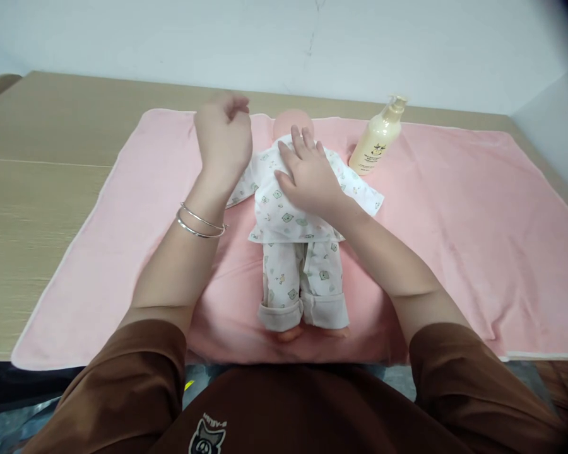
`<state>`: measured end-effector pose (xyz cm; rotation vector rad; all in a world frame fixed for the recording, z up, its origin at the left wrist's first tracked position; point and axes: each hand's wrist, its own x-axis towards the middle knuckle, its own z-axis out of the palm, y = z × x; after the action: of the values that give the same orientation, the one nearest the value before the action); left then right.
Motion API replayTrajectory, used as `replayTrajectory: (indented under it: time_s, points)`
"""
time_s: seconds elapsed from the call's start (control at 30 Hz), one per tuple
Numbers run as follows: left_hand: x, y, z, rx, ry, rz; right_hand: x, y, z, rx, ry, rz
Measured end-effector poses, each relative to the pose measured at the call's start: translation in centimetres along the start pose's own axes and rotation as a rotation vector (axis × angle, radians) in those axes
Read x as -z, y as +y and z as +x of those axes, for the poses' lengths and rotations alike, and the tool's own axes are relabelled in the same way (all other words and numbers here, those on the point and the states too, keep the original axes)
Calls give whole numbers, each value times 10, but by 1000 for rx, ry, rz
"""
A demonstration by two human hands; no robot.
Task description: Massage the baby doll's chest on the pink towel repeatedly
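One doll point(291, 221), one bottle point(375, 142), one blanket point(454, 221), two bangles point(201, 235).

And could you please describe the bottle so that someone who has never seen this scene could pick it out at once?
Find the pink cloth on the wooden table, then the doll in patterned white clothes. The bottle is beyond the doll's sleeve on the picture's right. Unlike the soft things around it, it is glossy pale yellow, with a pump top and dark print.

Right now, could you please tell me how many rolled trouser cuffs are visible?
2: one cuff at picture left, the other cuff at picture right, both at the bottom of the trousers.
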<state>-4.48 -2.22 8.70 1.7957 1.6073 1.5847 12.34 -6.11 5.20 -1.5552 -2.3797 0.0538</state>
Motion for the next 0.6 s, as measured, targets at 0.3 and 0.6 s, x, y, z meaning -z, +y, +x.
replayTrajectory:
  time_s: [0.3,0.6]
  points:
    - [24,-9,25,38,112,-274,-1,4,3,-12,-11,36]
    - [22,1,18,111,91,-188,-1,4,3,-59,85,1]
